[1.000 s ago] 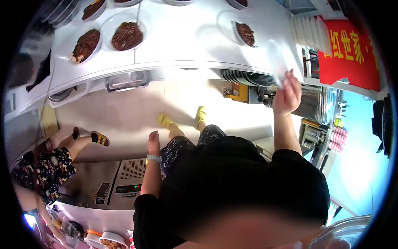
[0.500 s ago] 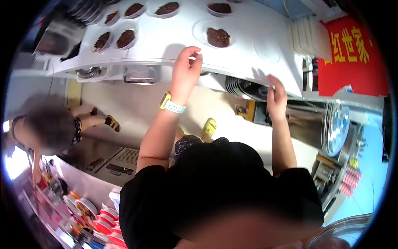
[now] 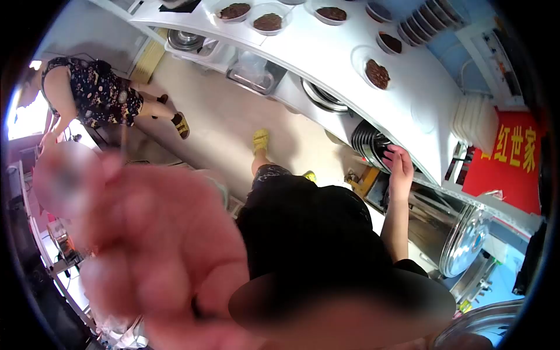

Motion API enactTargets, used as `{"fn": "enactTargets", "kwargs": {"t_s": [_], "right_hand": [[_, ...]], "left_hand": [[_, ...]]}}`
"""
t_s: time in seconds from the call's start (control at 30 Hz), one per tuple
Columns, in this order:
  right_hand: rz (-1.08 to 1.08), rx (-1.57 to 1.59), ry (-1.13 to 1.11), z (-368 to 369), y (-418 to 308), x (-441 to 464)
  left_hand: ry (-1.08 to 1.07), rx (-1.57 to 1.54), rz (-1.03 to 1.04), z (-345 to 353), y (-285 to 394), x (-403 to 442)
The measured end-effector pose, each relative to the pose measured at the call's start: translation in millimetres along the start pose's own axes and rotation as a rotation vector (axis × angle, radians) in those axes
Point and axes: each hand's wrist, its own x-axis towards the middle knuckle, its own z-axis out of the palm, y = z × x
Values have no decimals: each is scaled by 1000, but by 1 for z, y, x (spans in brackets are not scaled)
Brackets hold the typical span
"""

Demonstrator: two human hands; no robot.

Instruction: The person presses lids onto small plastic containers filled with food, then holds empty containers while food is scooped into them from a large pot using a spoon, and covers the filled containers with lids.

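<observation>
Very close to the camera, my left hand (image 3: 157,239) fills the lower left, out of focus; whether it holds anything cannot be made out. My right hand (image 3: 401,169) is beside the counter's front edge, above dark stacked dishes (image 3: 366,143), fingers loosely bent and apart with nothing seen in them. On the white counter (image 3: 326,52), a clear bowl with dark brown food (image 3: 377,74) stands nearest that hand. Several more such bowls stand further back, among them one bowl (image 3: 268,22) toward the left. A faint clear round dish (image 3: 424,116) lies near the right end.
Another person (image 3: 99,93) in a dark patterned outfit bends at the upper left. White stacked containers (image 3: 473,119) and a red sign (image 3: 507,157) are at the right. Below the counter stand a clear tray (image 3: 254,79) and a large metal pot (image 3: 464,239). Stacked cups (image 3: 429,23) stand at the back.
My left hand has come from the counter edge up close to the camera. My right hand earlier held a clear dish, which now lies on the counter. The view has turned.
</observation>
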Motion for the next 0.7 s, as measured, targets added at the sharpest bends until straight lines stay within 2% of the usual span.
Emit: {"fn": "enactTargets", "kwargs": {"t_s": [0.07,0.13,0.17,0.23,0.33,0.43,0.5,0.7], "right_hand": [[26,95,-99,40,-20,17],[89,197,-174,92,-48,33],[118,240,-197,119,-59,44],[199,414,-176,166,-76,77],[209,540,-73,217,-92,141],[228,511,81,243,-108,207],[235,489,99,249,-106,243],[192,452,120,255,-84,298]], "left_hand": [[-108,114,109,-50,-17,13],[-187,131,114,-66,-42,5],[26,138,52,-58,-56,-4],[259,132,22,-56,-89,-15],[114,11,-76,-58,-139,-29],[-81,-44,-592,-42,-173,-62],[-114,-277,-838,-31,-199,-89],[-240,-528,-1061,-22,-244,-146]]}}
